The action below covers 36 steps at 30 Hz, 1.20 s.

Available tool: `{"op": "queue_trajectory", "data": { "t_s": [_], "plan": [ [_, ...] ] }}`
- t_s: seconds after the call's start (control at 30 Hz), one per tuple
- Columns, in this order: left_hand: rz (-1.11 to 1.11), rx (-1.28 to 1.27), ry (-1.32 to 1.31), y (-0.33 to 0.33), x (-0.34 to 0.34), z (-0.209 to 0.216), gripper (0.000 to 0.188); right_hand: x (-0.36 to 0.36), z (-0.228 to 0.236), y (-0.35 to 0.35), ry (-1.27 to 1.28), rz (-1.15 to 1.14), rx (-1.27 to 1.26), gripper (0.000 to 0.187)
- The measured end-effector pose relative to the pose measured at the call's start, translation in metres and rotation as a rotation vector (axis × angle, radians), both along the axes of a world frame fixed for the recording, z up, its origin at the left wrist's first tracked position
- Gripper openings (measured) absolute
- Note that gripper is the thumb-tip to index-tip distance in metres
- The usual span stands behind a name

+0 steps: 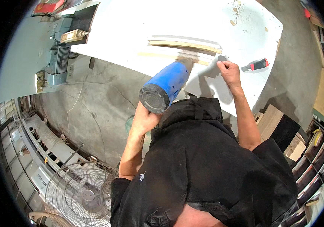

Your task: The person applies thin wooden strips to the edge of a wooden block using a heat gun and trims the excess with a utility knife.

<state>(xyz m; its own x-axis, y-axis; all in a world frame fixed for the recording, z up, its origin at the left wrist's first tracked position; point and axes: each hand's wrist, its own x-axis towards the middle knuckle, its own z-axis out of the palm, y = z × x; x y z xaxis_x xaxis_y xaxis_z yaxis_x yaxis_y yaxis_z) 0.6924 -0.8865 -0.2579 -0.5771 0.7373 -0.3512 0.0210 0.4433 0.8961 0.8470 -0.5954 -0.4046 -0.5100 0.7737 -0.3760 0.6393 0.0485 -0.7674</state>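
Observation:
My left hand [146,119] is closed around the handle of a blue heat gun [169,81] with a black rear end; the gun's body hides most of the grip. Its nozzle points away from me, over narrow strips [184,46] with white and pale wood-coloured sides lying on the white tabletop [131,22]. Beside the right ends of those strips, my right hand [230,73] is closed, thumb against fingers. Whatever it may hold is too small or hidden to make out; a dark patch shows at the fingertips. A tool with a black and red handle [258,65] lies to its right.
Scraps and flakes [233,22] lie at the table's far right. A motorised machine [58,60] stands on the left, with cables [112,87] along the concrete floor. A wire-guarded fan [88,195] is at lower left; boards [279,121] and a loaded rack [319,159] are right.

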Motion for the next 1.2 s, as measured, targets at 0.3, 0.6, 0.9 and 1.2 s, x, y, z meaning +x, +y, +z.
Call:
{"op": "queue_trajectory", "data": {
  "t_s": [0.3, 0.6, 0.9, 1.2],
  "plan": [
    [-0.057, 0.039, 0.128, -0.011, -0.001, 0.006, 0.035, -0.033, 0.019, -0.03, -0.135, 0.135, 0.114, 0.037],
    [-0.01, -0.003, 0.161, -0.015, -0.01, 0.013, 0.024, -0.048, 0.013, -0.038, -0.333, 0.103, 0.293, 0.024],
    [-0.066, 0.067, 0.147, -0.034, -0.036, -0.002, 0.033, -0.06, 0.011, -0.055, -0.443, 0.074, 0.561, 0.019],
    [-0.192, 0.141, 0.093, -0.034, -0.068, -0.009, 0.035, -0.062, 0.017, -0.049, -0.443, -0.063, 0.207, 0.025]
  ]
}}
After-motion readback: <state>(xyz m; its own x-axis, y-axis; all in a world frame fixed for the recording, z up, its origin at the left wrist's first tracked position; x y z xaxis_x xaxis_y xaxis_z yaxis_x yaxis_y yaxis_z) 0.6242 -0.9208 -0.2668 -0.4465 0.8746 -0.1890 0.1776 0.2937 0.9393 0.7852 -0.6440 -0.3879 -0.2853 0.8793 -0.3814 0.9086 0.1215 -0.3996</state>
